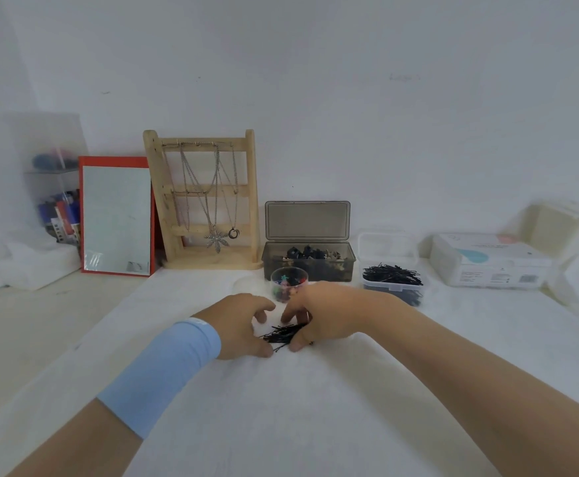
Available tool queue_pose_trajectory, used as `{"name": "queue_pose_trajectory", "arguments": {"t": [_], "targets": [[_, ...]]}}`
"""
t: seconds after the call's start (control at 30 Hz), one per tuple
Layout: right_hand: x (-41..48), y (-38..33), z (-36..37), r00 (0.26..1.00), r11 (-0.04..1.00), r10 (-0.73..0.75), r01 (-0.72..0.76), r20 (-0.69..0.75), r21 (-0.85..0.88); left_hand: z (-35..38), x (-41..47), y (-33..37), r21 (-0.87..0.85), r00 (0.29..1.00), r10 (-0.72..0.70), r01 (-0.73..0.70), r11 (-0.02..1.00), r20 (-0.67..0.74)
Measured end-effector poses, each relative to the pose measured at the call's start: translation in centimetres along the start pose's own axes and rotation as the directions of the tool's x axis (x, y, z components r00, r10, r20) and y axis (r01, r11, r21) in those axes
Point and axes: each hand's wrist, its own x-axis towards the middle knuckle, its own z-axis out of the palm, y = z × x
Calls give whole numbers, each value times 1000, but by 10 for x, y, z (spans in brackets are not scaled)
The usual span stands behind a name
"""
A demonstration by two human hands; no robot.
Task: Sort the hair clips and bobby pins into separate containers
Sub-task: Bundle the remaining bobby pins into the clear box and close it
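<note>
A small heap of black bobby pins point(281, 333) lies on the white cloth between my two hands. My left hand point(243, 323) curls around the heap's left side, thumb touching the pins. My right hand point(322, 315) cups the right side, fingers and thumb curled onto the pins. Behind them stands a small clear round cup point(288, 282) with colourful little clips. A smoky grey box point(308, 261) with its lid up holds dark hair clips. To its right a clear box point(393, 282) holds many black bobby pins.
A wooden jewellery stand point(209, 201) with necklaces and a red-framed mirror point(116, 215) lean at the back left. A clear organiser point(54, 187) stands far left. A white flat box point(487, 261) sits at the right. White cloth point(281, 407) covers the near table.
</note>
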Motion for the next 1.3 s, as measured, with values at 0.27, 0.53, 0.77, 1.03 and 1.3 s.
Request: {"name": "queue_pose_trajectory", "arguments": {"t": [0.27,0.53,0.77,1.03,1.3], "targets": [[-6,6,-7,1000,997,-4,5,9,-82,-1,15,24,64,998,41,-44,997,46],[-35,38,-19,988,973,151,-153,-21,-173,2,48,68,-33,990,115,-112,993,76],[-70,73,-26,959,959,282,-282,-9,-24,4,69,107,4,964,256,-257,966,75],[-85,89,-28,922,924,377,-368,86,-107,-5,51,75,322,986,-57,3,947,158],[-76,83,-26,933,925,359,-351,34,-145,-10,50,68,177,993,42,-60,982,106]]}}
